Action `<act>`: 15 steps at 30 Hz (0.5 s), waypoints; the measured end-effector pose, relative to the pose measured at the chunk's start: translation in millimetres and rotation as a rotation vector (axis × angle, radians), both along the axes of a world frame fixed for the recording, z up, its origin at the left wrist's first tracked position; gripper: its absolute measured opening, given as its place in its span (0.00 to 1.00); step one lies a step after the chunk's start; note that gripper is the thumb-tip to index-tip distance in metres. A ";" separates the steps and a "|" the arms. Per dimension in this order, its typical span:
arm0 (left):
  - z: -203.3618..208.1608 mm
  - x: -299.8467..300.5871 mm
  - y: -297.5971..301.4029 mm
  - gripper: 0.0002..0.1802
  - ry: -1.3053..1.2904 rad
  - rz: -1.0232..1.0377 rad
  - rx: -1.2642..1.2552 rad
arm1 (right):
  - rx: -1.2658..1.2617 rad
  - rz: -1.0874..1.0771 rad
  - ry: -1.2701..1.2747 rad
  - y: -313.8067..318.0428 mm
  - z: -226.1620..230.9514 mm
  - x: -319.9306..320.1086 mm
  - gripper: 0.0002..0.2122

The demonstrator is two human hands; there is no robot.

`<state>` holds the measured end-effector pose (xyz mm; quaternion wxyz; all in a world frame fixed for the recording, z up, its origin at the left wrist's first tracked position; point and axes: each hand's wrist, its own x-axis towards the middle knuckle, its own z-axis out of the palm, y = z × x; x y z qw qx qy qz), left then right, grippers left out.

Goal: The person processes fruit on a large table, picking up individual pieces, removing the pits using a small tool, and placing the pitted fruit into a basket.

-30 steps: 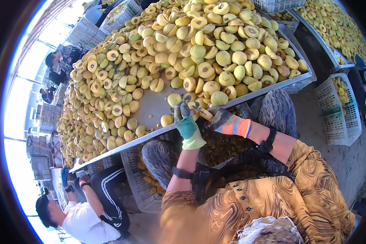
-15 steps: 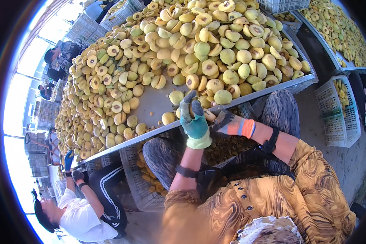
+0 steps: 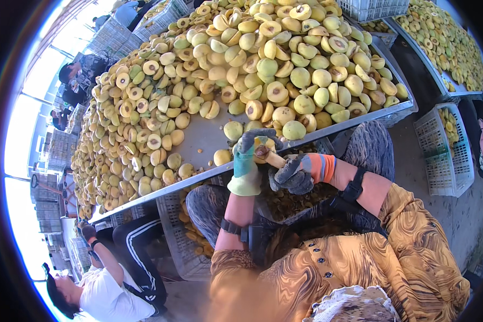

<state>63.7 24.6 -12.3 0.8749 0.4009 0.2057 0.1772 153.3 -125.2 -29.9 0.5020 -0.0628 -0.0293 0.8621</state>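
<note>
Left hand (image 3: 245, 153) grips a yellow fruit (image 3: 262, 145) as right hand (image 3: 297, 174) holds a pale-handled tool (image 3: 275, 160)

The left hand, in a green glove with grey fingers, is curled around the fruit, whose brown centre faces the right hand. The right hand, in a grey glove with an orange cuff, is closed on the tool; the handle slants up and left from it toward that centre. The tool's far end is at the fruit, but whether it is inside cannot be told.

Both hands are at the near edge of a metal bench (image 3: 198, 145). Just left of the left hand lies a single yellow fruit piece (image 3: 222, 157), with bare metal beyond it. A greenish fruit (image 3: 293, 130) sits just beyond the right hand, and a large heap of fruit (image 3: 225, 53), much of it halved, spreads ahead of both hands and far to their left.

Below the right hand, nearer the body, are dark scraps (image 3: 300, 199). Below and left of the left hand, a pale crate (image 3: 193, 265) contains yellow pieces. Well to the right of the right hand stands a white crate (image 3: 436, 169) with more fruit. Far to the left of the left hand, a co-worker in a white shirt (image 3: 112, 292) sits at the same bench.
</note>
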 end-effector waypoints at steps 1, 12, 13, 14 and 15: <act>0.3 0.1 -2.4 0.25 0.042 0.018 -0.184 | -0.001 -0.002 -0.001 2.3 -0.9 2.2 0.16; 28.6 -29.0 8.9 0.23 -0.057 0.112 -0.099 | 0.407 -0.212 -1.953 -12.0 7.9 2.0 0.10; 31.2 -34.2 8.8 0.23 -0.056 0.116 -0.094 | 0.413 -0.214 -1.951 -11.5 6.6 0.3 0.10; 36.9 -37.9 6.4 0.20 -0.044 0.162 0.085 | 0.427 -0.360 -1.842 -11.2 11.6 -1.6 0.09; 40.8 -43.3 5.1 0.18 -0.031 0.207 0.266 | 0.439 -0.500 -1.725 -11.1 14.5 -2.5 0.08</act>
